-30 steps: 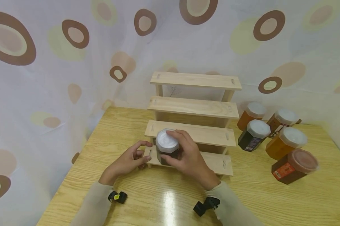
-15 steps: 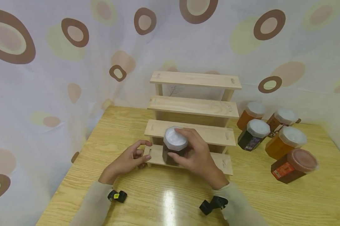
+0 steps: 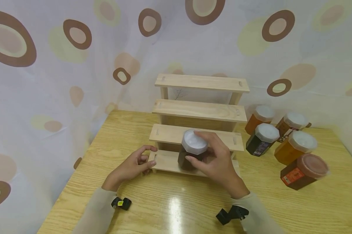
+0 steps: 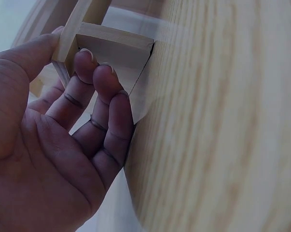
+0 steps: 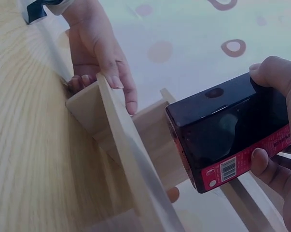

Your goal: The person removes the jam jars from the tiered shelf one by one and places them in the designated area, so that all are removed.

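My right hand (image 3: 221, 162) grips a dark jar (image 3: 187, 160) with a whitish octagonal lid, its fingertips on the lid and the thumb on the side. The jar (image 5: 222, 130) has a red label with a barcode in the right wrist view. It hangs over the lowest board of a stepped wooden shelf (image 3: 164, 162), and a gap shows between its base and the board. My left hand (image 3: 132, 165) holds the left end of that board. From the left wrist view, the thumb (image 4: 32, 55) lies on the board and the other fingers curl by the side support.
Right of the shelf stand several jars: an orange one (image 3: 253, 124), a brown labelled one (image 3: 285, 128), a dark one (image 3: 256, 145), an amber one (image 3: 288, 152) and a red-labelled one (image 3: 295, 177). A patterned cloth (image 3: 176, 42) hangs behind the wooden table (image 3: 120, 130).
My right hand has carried the dark jar rightward along the lowest board, from its left end toward the middle. My left hand has stayed on the board's end.
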Action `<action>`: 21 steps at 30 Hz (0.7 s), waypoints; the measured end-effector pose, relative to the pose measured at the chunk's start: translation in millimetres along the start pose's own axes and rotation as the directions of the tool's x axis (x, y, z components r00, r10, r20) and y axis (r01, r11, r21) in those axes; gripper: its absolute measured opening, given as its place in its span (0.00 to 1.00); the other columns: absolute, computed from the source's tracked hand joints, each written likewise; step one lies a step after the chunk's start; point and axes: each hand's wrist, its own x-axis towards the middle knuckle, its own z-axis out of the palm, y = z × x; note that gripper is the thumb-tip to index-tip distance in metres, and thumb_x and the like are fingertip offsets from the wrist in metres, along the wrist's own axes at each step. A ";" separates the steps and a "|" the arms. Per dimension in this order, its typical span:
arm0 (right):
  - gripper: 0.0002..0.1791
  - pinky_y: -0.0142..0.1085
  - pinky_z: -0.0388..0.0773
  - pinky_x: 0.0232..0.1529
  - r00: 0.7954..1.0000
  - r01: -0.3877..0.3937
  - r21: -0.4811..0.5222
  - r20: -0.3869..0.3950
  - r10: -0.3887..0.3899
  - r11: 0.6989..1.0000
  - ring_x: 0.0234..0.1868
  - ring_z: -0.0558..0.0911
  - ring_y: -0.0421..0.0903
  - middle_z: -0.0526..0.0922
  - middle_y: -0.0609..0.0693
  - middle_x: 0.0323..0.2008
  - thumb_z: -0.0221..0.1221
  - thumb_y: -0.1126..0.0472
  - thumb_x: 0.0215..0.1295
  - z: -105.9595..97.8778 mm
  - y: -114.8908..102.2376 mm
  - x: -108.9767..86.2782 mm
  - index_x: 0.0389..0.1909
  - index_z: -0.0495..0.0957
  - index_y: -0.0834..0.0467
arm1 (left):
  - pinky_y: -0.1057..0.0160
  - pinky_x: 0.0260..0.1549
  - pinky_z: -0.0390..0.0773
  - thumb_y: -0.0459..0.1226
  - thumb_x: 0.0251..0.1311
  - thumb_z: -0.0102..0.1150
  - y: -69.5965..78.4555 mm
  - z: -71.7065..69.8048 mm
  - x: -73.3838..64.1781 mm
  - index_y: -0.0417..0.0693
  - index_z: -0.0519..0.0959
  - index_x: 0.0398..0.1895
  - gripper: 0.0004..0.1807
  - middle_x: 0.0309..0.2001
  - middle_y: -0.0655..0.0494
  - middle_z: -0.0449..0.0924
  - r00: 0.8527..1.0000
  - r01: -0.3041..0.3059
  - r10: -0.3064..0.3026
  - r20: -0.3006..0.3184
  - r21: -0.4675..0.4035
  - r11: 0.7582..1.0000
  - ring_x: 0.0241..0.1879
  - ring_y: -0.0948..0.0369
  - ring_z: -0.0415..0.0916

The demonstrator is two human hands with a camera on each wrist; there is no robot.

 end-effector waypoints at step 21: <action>0.36 0.24 0.80 0.32 0.995 0.040 -0.083 -0.084 -0.047 0.996 0.49 0.79 0.44 0.82 0.61 0.56 0.77 0.51 0.56 -53.6 0.1 0.0 0.62 0.78 0.66 | 0.63 0.24 0.73 0.32 0.76 0.56 0.1 -0.2 -0.1 0.45 0.65 0.69 0.23 0.20 0.55 0.67 1.000 0.004 -0.004 -0.004 -0.008 1.000 0.22 0.48 0.69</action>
